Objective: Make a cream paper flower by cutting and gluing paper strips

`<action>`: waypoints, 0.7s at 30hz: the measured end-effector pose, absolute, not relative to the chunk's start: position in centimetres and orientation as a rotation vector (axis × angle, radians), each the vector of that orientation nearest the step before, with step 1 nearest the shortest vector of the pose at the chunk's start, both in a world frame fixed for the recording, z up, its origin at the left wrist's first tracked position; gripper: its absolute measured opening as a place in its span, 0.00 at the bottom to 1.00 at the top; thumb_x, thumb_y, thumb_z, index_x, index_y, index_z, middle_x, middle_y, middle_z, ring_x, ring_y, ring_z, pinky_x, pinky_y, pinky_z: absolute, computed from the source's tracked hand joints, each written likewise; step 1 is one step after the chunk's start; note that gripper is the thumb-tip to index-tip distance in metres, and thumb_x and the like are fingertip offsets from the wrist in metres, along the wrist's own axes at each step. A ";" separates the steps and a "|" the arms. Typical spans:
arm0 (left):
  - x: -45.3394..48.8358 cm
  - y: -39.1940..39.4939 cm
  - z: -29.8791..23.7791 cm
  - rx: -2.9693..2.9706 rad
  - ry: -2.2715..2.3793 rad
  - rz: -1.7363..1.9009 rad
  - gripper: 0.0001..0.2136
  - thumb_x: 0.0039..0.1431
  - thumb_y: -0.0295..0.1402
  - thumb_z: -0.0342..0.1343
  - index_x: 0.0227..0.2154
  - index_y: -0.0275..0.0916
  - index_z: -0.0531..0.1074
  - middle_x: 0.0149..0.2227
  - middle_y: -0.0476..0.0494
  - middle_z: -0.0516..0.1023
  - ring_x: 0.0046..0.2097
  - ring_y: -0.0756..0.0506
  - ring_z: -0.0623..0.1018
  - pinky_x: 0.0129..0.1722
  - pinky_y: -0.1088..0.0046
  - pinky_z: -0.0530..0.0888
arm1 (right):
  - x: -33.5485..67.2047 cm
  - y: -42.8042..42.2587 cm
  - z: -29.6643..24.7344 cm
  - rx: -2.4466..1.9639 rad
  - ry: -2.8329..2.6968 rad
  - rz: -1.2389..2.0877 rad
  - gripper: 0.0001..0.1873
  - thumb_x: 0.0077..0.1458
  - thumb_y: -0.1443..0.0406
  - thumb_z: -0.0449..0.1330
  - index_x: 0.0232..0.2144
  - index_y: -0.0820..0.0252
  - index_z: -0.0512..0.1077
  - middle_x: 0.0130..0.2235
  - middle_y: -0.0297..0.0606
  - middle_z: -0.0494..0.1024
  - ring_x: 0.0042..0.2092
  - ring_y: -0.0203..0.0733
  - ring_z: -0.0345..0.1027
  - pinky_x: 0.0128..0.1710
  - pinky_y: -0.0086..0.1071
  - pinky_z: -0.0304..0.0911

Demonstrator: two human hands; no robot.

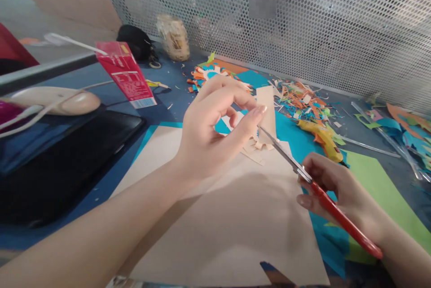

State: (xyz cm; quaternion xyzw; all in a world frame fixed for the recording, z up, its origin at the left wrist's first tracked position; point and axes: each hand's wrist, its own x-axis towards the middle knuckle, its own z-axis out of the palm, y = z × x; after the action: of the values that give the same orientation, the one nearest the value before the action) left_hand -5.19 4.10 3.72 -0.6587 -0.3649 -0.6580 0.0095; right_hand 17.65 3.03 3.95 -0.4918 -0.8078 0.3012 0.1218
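Note:
My right hand [332,189] grips a pair of scissors [343,218] with a red handle, seen edge-on. Their metal blades point up and left, the tip close under my left thumb. My left hand [215,131] hovers over the large cream sheet [215,234], its thumb and index fingertip pinched together; what lies between them is too small or hidden to make out. Just behind these fingertips is a cream paper strip [266,99] with a notched lower end. Small cream cuttings [252,155] lie on the sheet below.
Blue paper [292,135] and green paper [377,180] lie beneath and beside the sheet. A yellow glue gun [321,137] and heaped paper scraps [303,99] sit behind. At left are a black tablet-like slab [67,162], a pale mouse [60,99] and a red drink carton [126,75].

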 end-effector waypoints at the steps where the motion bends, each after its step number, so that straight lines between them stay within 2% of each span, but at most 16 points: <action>1: -5.2 4.1 3.7 -2.058 -1.137 -2.055 0.05 0.53 0.29 0.54 0.23 0.41 0.67 0.27 0.48 0.70 0.36 0.47 0.72 0.29 0.70 0.69 | 17.7 3.0 3.9 -1.438 -2.368 0.904 0.14 0.45 0.60 0.60 0.27 0.56 0.57 0.25 0.29 0.63 0.25 0.33 0.56 0.21 0.26 0.53; 8: -5.4 4.2 3.5 -2.081 -1.116 -2.056 0.05 0.53 0.27 0.54 0.24 0.41 0.67 0.27 0.48 0.70 0.36 0.48 0.72 0.32 0.70 0.70 | 17.6 3.1 4.0 -1.483 -2.354 0.995 0.15 0.44 0.59 0.61 0.26 0.56 0.57 0.24 0.28 0.60 0.25 0.33 0.55 0.22 0.26 0.52; 13: -5.4 4.3 3.5 -2.056 -1.168 -2.027 0.05 0.53 0.31 0.54 0.23 0.40 0.67 0.27 0.48 0.70 0.35 0.48 0.72 0.31 0.72 0.70 | 17.7 3.1 4.0 -1.489 -2.352 1.016 0.16 0.43 0.60 0.63 0.25 0.56 0.57 0.24 0.27 0.60 0.25 0.32 0.53 0.22 0.26 0.51; 21: -5.4 4.2 3.5 -2.085 -1.224 -2.069 0.04 0.52 0.32 0.55 0.24 0.42 0.68 0.27 0.47 0.70 0.34 0.47 0.72 0.29 0.72 0.70 | 17.1 3.0 4.3 -1.509 -2.350 0.988 0.17 0.45 0.54 0.60 0.24 0.56 0.56 0.22 0.28 0.60 0.24 0.33 0.53 0.21 0.27 0.51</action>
State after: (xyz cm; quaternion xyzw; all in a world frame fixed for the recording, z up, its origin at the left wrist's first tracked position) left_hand -5.44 4.16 3.54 -0.6552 -0.3844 -0.6500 -0.0203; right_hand 17.10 2.96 4.25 -0.5073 -0.7901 0.3322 0.0896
